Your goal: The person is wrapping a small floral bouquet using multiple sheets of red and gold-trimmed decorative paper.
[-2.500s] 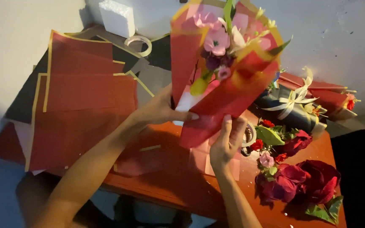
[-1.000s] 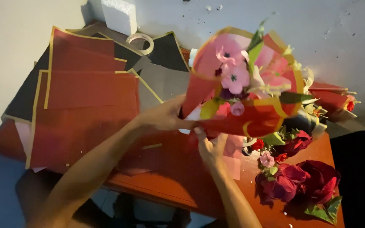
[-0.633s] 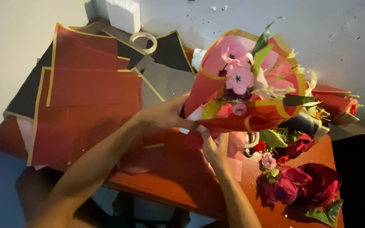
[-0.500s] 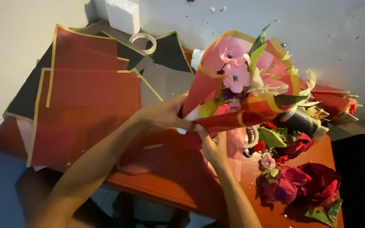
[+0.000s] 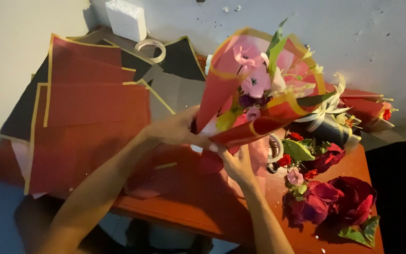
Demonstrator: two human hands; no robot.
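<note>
bouquet tilted above worktop, bottom pinched so red wrap stays closed | left hand fingers clasp cone's side | right hand fingers grip its base | red sheets fanned alongside

A reddish-brown wooden surface is set against a pale, speckled wall at the upper right. Dim light is cast; dark floor is glimpsed at the lower left.

Bouquet base hidden behind fingers; scissors perhaps beneath.
</note>
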